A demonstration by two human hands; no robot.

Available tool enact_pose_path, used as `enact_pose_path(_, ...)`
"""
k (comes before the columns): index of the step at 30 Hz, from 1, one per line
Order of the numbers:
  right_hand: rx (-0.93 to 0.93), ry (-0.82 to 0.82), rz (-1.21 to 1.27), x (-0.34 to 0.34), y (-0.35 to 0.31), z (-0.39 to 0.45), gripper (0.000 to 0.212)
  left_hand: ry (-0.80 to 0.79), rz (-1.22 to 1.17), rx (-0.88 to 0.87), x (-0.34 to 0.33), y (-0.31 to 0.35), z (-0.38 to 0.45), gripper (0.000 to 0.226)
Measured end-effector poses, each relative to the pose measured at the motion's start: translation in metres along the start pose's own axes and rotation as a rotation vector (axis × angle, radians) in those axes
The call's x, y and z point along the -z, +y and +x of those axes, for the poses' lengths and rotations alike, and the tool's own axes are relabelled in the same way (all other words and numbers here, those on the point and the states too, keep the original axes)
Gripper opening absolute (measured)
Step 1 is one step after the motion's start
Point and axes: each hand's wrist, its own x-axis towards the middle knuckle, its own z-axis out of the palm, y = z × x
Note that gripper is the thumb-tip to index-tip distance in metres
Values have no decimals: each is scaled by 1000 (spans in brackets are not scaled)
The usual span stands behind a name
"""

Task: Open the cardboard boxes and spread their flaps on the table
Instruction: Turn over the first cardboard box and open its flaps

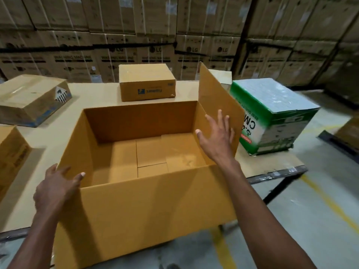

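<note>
Open box [143, 152] sits at the near edge of the table [93, 94], mouth up, nothing visible inside but its bottom flaps. Long axis runs left–right across the view.

Flaps: near flap [155, 206] is folded out and down over the table edge. Right flap [215, 105] stands close to upright, leaning slightly outward — not yet spread. Far flap cannot be seen behind the far wall; left flap is not clearly visible, the left hand covers that corner.

Right hand [217, 136]: fingers straight and fanned wide, palm against the inner face of the right flap, holding nothing. Left hand [56, 185]: fingers loosely spread at the near-left corner of the box, touching the rim; no grip evident.

Progress, judged: this box is opened, spreading is partly done. Left to do — push the right flap flat.

Other boxes look shut: small box [146, 84] just beyond, flat box [33, 100] far left, another at the left edge [11, 150], green box [272, 115] at right.
</note>
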Motion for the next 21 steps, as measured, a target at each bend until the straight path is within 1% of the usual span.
enact_pose_path(4, -205, -36, -71, -3, 40, 13, 64, -8, 0, -9, 1, 0, 1, 64)
enact_pose_path(8, -324, -153, -38, -21, 71, 5, 66, 6, -5, -30, 0, -2, 2, 61)
enact_pose_path(11, -333, -234, -38, -33, 81, -3, 73, 18, -22, -35, 0, -1, -1, 58)
enact_pose_path(14, -321, -214, -4, -35, 81, -5, 74, 24, -22, -32, 2, 2, -4, 57)
enact_pose_path(18, -292, -206, -58, -33, 80, -3, 72, 23, -12, -35, 3, 0, -1, 56)
enact_pose_path(21, -288, -193, -46, -33, 79, -4, 72, 29, -13, -37, 1, 0, 0, 56)
